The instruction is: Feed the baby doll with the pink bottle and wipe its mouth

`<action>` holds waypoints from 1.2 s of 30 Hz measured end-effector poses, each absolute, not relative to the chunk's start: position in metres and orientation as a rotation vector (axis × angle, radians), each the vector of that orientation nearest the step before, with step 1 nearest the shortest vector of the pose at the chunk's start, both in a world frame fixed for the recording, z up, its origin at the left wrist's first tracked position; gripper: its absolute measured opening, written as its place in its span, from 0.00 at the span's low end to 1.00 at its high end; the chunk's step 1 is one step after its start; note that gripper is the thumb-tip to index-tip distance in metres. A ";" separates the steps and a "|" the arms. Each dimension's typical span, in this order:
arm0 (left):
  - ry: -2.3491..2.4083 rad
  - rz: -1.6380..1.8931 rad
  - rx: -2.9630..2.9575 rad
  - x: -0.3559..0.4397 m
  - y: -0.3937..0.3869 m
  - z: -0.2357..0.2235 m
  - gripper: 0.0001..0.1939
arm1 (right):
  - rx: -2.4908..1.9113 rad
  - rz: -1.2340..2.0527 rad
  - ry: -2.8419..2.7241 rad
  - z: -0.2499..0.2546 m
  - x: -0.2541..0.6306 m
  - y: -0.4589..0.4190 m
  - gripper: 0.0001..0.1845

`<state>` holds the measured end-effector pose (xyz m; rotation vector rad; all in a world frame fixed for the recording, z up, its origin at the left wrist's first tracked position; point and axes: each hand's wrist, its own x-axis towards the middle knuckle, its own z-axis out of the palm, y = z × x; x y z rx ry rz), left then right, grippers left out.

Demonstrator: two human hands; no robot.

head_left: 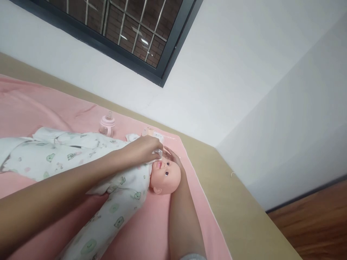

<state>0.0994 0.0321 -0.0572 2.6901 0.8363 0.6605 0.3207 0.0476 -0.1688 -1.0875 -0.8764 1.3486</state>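
Note:
A baby doll (166, 177) lies on its back on a pink sheet (151, 224), wearing a white outfit (132, 184) with green and pink prints. My left hand (148, 148) reaches across its chest, fingers closed on a small white tissue (158, 154) beside the mouth. Whether the tissue touches the face, I cannot tell. Around the far side of the doll's head curves my right hand (173, 157), its fingers stretched out and holding nothing. Its palm is partly hidden behind the head.
A baby bottle (107, 124) with a pink collar stands on the sheet beyond the doll's body. Near my left hand lies a light patterned item (150, 131), partly covered. The wooden surface (217, 180) borders the sheet, against a white wall (189, 104) with a barred window (130, 32).

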 end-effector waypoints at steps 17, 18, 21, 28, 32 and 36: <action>0.701 0.508 2.630 0.097 0.034 -0.065 0.09 | -1.127 1.412 -0.800 -0.158 0.316 0.043 0.22; 0.707 0.516 2.633 0.096 0.034 -0.065 0.09 | -1.122 1.412 -0.785 -0.158 0.315 0.043 0.22; 0.780 0.518 2.642 0.095 0.032 -0.062 0.08 | -1.118 1.410 -0.763 -0.158 0.314 0.042 0.22; 0.867 0.518 2.694 0.098 0.031 -0.060 0.08 | -1.089 1.368 -0.796 -0.160 0.314 0.038 0.22; 0.856 0.533 2.717 0.101 0.032 -0.062 0.09 | -1.093 1.365 -0.785 -0.161 0.314 0.041 0.20; 0.890 0.560 2.711 0.103 0.031 -0.063 0.08 | -1.094 1.360 -0.829 -0.163 0.316 0.044 0.21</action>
